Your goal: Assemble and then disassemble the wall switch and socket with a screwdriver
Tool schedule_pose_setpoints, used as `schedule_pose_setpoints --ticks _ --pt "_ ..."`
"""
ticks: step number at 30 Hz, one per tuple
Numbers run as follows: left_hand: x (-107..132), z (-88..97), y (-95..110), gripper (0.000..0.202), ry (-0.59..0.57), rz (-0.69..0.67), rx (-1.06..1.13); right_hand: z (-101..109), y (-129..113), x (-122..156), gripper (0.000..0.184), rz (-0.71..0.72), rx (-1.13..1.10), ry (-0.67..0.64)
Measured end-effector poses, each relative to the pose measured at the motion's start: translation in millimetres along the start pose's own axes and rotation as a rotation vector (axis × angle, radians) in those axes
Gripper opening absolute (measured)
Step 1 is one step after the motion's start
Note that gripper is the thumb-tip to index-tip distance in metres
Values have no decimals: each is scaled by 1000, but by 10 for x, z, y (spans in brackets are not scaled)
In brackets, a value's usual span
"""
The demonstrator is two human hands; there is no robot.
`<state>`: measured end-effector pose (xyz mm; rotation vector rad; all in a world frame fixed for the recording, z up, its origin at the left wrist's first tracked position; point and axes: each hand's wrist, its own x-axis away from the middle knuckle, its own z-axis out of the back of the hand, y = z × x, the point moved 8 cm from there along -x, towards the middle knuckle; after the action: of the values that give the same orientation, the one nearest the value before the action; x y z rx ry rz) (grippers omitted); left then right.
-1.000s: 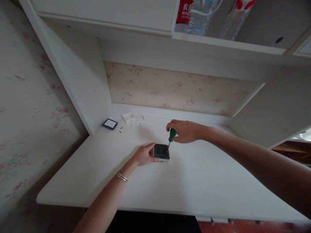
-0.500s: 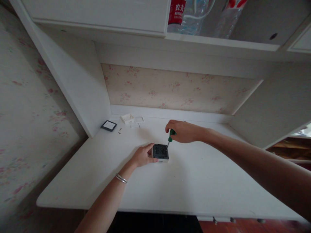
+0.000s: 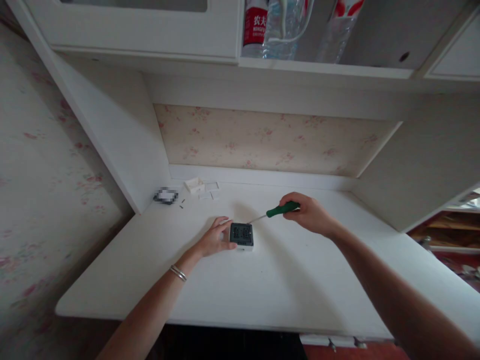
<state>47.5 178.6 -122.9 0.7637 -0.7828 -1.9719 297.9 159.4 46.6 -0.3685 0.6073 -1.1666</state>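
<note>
My left hand (image 3: 216,238) grips a small square box (image 3: 242,235) with white sides and a dark grey top, fingers at its left edge and thumb at its near left corner. The box rests flat on the white desk. In my right hand (image 3: 307,214) is a screwdriver (image 3: 282,209) with a green handle, held by the handle. It slants low, its thin shaft pointing left to the far right part of the box. Whether the tip touches the box is too small to tell.
At the back left lie a white open box (image 3: 194,185), thin white frames (image 3: 212,186), small screw-like pieces (image 3: 182,203) and a blurred dark square item (image 3: 166,195). Plastic bottles (image 3: 256,25) stand on the shelf above. A side panel (image 3: 101,125) bounds the desk's left.
The screwdriver has swung from steep to nearly level, its handle moving right with my right hand. The tip has shifted to the box's far edge. My left hand still holds the box.
</note>
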Motion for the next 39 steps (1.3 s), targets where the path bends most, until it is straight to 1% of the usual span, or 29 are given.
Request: schedule_pose_setpoints --ticks 1,3,4,5,6,8,10,12,16,20,25,27,31,33,37,39 --pt "-4 37 19 66 51 1 -4 -31 203 92 23 -73 -94 41" --pt "-17 111 124 39 155 -26 -54 -170 619 299 23 -228 -292 116" --pt "-31 126 209 29 182 -56 -92 -268 805 404 25 -290 -407 156" --pt "-53 117 312 24 183 -96 -133 -373 967 504 26 -332 -537 202" --pt "-82 86 424 23 161 -141 -174 -482 1118 599 27 -373 -676 258" --pt "-155 -25 635 24 68 -226 -259 -704 1375 763 28 -460 -896 354" --pt "-234 -161 794 24 -42 -293 -351 -887 1557 879 29 -530 -1045 430" --pt "-311 -276 880 25 -130 -344 -444 -1001 1672 949 31 -573 -1128 485" --pt "-430 -392 905 25 -213 -430 -593 -1078 1759 994 38 -593 -1243 552" --pt "-488 -421 890 19 -265 -469 -673 -1122 1745 988 41 -608 -1332 543" --pt "-541 -444 993 18 -343 -493 -759 -1130 1722 980 40 -619 -1365 545" --pt "-578 -460 1033 17 -387 -475 -787 -1127 1721 983 39 -622 -1365 544" --pt "-670 -480 1044 17 -444 -351 -852 -1124 1723 990 38 -624 -1365 535" --pt "-691 -496 1050 19 -454 -310 -891 -1124 1728 997 38 -630 -1360 536" --pt "-667 -551 1063 27 -465 -286 -962 -1132 1729 1000 39 -634 -1356 534" --pt "-645 -577 1057 27 -465 -276 -989 -1135 1726 999 38 -630 -1355 531"
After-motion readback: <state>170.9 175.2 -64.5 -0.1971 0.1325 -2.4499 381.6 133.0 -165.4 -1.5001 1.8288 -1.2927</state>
